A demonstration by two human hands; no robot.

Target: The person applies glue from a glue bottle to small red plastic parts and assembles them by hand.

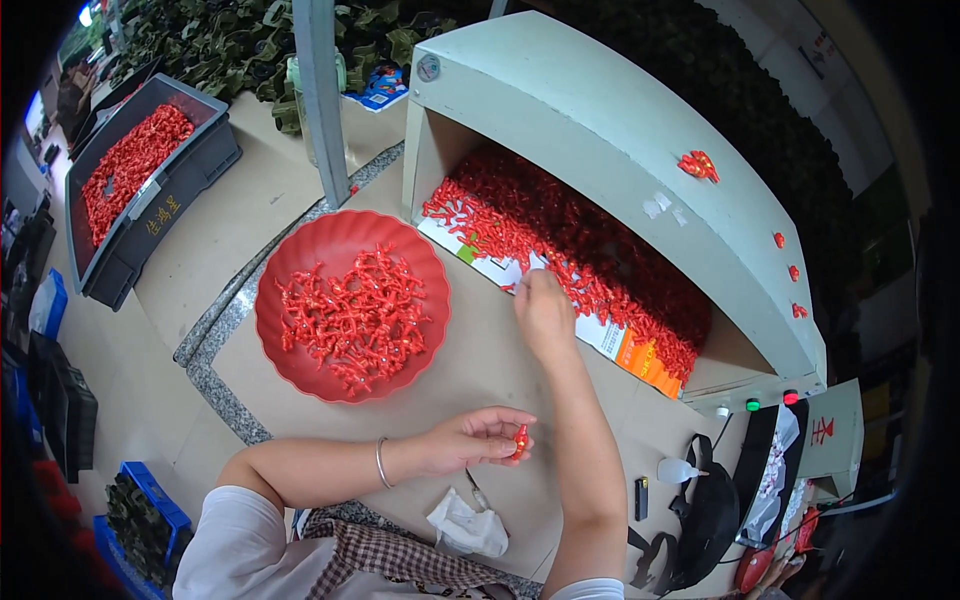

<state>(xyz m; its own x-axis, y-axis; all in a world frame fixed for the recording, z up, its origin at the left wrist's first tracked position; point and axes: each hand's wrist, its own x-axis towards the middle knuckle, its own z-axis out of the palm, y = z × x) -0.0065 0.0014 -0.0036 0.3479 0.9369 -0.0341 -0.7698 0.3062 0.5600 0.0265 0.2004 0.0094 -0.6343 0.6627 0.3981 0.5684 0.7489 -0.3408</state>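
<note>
Between the thumb and fingers of my left hand (472, 438) is a small glossy red plastic figure (520, 441), held above the table in front of me. My right hand (547, 312) reaches forward to the near edge of a heap of small red plastic pieces (560, 265). Its fingers are bent together at the heap's edge, and the back of the hand hides what they hold, if anything. To the left of that hand, a scalloped red bowl (335, 232) holds a pile of similar red figures (355, 310).
The heap lies inside a pale green open-fronted cabinet (590, 85), with several red pieces on top. A metal post (320, 100) stands behind the bowl. A grey crate (180, 200) of red pieces sits far left. Nearby lie a white cloth (468, 525) and a black bag (708, 520).
</note>
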